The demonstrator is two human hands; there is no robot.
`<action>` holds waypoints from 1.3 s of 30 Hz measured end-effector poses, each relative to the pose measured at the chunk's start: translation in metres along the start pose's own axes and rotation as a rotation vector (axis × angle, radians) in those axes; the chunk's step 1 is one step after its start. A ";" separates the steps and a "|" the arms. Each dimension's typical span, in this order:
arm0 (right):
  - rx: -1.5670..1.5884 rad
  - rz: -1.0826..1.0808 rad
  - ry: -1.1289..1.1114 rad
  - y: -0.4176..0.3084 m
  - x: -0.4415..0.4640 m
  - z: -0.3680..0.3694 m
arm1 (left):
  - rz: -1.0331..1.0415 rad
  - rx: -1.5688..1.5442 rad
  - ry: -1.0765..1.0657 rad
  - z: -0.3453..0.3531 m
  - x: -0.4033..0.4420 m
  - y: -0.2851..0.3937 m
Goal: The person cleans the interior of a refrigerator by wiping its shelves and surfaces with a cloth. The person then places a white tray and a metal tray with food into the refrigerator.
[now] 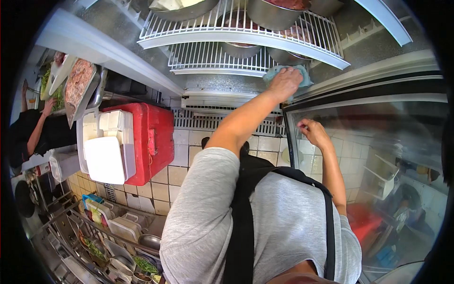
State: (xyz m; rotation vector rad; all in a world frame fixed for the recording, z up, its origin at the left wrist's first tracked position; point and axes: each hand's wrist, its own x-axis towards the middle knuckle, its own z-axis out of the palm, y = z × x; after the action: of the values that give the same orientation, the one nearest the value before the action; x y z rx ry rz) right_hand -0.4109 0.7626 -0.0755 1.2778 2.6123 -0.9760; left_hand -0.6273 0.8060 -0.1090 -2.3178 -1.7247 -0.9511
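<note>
My left hand (285, 84) is closed over a light blue-green cloth (305, 76) and presses it at the floor of an open glass-door fridge, near its front right corner. The cloth bunches out on both sides of the fingers. Just above it is the lower white wire shelf (217, 66). My right hand (316, 133) hangs beside the edge of the glass door (350, 128), fingers curled, with nothing visible in them. Metal pots stand on the shelves, among them a large pot (274, 16) with dark red contents on the upper wire shelf (198, 35).
Left of me, a red cooler box (158, 137) carries a white tub (82, 158) of pale blocks. Beyond it are a metal tray of minced meat (80, 83) and a co-worker's arms (38, 125). A rack (71, 215) with food containers stands lower left. A floor drain grate (194, 119) runs before the fridge.
</note>
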 end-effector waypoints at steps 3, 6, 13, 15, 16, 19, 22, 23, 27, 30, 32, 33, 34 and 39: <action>-0.043 0.011 -0.005 0.003 -0.001 0.005 | -0.044 0.048 0.014 -0.029 -0.041 -0.044; -0.082 0.016 -0.016 0.003 -0.002 0.008 | -0.113 0.210 -0.108 -0.074 -0.082 -0.094; -0.204 -0.005 -0.042 0.003 0.001 0.009 | -0.308 0.714 -0.323 -0.174 -0.149 -0.166; -0.231 -0.002 -0.050 0.004 0.000 0.010 | -0.352 0.759 -0.257 -0.184 -0.166 -0.190; -0.250 -0.019 -0.037 0.007 -0.001 0.012 | -0.366 0.705 -0.187 -0.195 -0.166 -0.190; -0.201 -0.030 -0.033 0.012 -0.002 0.022 | -0.466 0.454 0.054 -0.223 -0.159 -0.161; -0.108 0.010 -0.047 0.008 -0.005 0.026 | -0.755 -0.087 0.318 -0.202 -0.150 -0.123; -0.076 0.027 -0.052 0.004 -0.005 0.026 | -0.950 -0.272 0.257 -0.189 -0.139 -0.103; 0.000 0.019 -0.010 -0.001 -0.012 0.025 | -1.329 -1.201 0.290 -0.095 -0.096 -0.026; 0.031 0.039 0.061 0.002 -0.022 0.024 | -1.430 -1.567 0.516 0.017 -0.073 -0.010; 0.107 0.057 0.105 0.008 -0.027 0.025 | -1.492 -1.539 0.528 0.045 -0.047 0.010; 0.137 0.108 0.084 0.006 -0.030 0.022 | -1.495 -1.530 0.547 0.066 -0.038 0.016; 0.169 0.160 0.061 0.001 -0.032 0.019 | -1.500 -1.520 0.564 0.087 -0.031 0.021; 0.186 0.208 0.023 -0.009 -0.030 0.017 | -1.457 -1.279 0.589 0.140 -0.006 0.040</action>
State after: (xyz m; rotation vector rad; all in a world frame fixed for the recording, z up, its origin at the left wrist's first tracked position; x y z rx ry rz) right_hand -0.4010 0.7283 -0.0743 1.5725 2.3890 -1.1932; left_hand -0.5342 0.8470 -0.2132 -0.0315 -2.6147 -3.0725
